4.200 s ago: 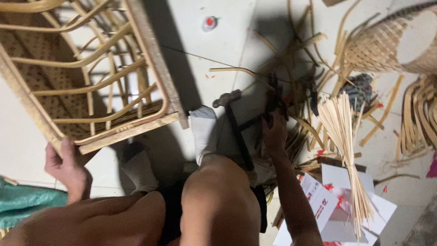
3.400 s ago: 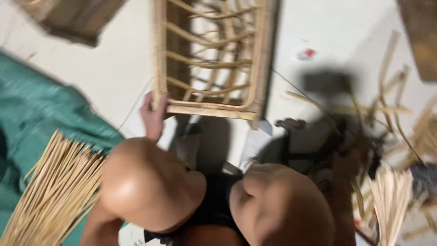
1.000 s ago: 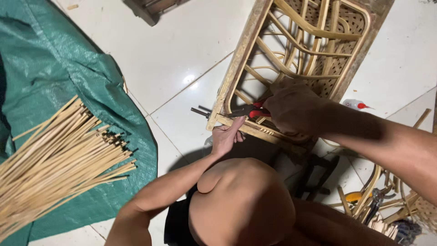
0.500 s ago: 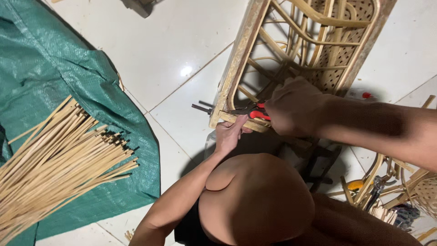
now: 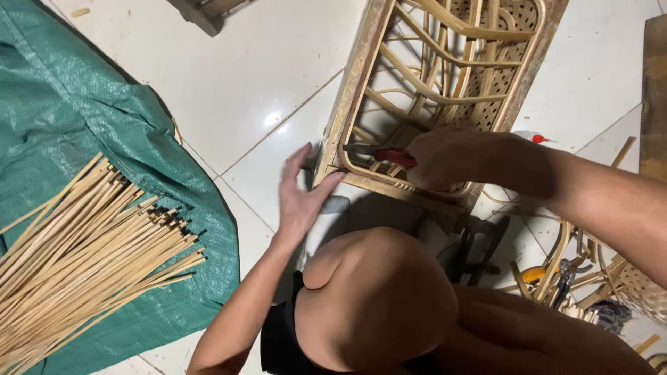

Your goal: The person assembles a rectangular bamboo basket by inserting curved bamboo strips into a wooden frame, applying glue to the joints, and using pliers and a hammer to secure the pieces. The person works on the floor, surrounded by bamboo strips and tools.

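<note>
Overhead, the pale rectangular rattan frame [image 5: 445,83] with curved inner slats lies on white floor tiles [image 5: 243,76], its long axis running from lower left toward upper right. Right hand [image 5: 445,158] is closed around red-handled metal pliers [image 5: 379,153], which lie roughly horizontal, nose pointing left inside the frame's near corner. Left hand [image 5: 300,198], fingers spread, presses that corner's outer edge.

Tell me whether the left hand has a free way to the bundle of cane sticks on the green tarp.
Probably yes. The left hand rests open against the rattan frame; only bare floor tile and tarp lie between it and the cane sticks.
</note>
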